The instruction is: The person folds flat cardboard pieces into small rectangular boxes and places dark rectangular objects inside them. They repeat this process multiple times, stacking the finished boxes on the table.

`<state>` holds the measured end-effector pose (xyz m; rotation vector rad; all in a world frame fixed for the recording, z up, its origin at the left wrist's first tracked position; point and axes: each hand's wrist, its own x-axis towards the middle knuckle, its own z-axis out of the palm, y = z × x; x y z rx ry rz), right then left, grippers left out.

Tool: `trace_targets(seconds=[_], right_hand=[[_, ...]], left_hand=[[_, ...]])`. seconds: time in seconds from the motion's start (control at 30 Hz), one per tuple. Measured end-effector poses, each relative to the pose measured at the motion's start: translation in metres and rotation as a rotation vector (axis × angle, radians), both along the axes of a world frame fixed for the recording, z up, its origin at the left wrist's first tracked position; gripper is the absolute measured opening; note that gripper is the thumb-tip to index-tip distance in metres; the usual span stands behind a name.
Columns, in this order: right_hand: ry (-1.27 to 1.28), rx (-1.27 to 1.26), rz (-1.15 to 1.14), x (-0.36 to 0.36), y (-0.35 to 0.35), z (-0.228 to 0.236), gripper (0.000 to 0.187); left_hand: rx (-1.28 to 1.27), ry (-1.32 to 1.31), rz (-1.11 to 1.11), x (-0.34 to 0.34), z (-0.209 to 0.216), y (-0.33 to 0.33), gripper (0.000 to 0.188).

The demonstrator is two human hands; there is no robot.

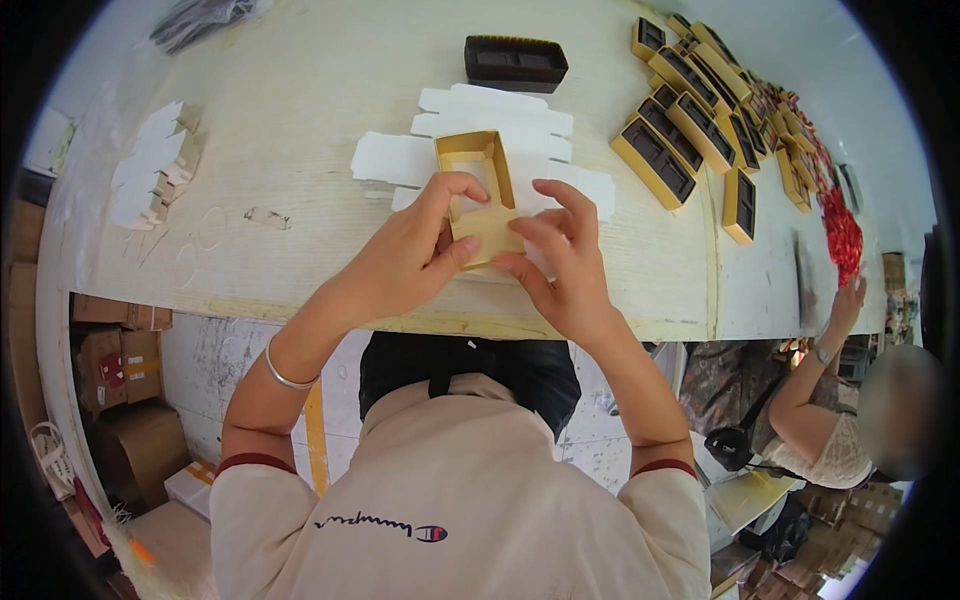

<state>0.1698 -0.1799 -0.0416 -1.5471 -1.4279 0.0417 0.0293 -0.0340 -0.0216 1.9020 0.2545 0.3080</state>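
Observation:
A small gold cardboard box (pixel 481 236), partly folded, lies in front of me with its walls raised and a flap at the near end. My left hand (pixel 400 250) grips its left side, thumb on the near flap and index finger bent over the inside. My right hand (pixel 570 265) is at the near right corner, fingers curled with thumb and fingertips against the box edge. Beneath the box lies a stack of flat white box blanks (pixel 395 158). A stack of black plastic inserts (pixel 515 66) stands just beyond them.
Many gold boxes with black inserts (pixel 655 160) are heaped at the right. Beyond them lie shiny red pieces (pixel 842 240), touched by a co-worker's hand (pixel 848 300). White folded pieces (pixel 155 170) stand at the left. Cardboard cartons (pixel 135 440) sit below the table (pixel 320 90).

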Motion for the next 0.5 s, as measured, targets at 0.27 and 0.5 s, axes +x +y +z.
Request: trace_targets(seconds=[0.27, 0.5], right_hand=[[-0.636, -0.162, 0.086, 0.008, 0.001, 0.008, 0.011], [-0.313, -0.481, 0.338, 0.021, 0.011, 0.025, 0.014]], left_hand=[[0.414, -0.084, 0.074, -0.005, -0.011, -0.019, 0.01], [0.547, 0.106, -0.052, 0.003, 0.001, -0.006, 0.011]])
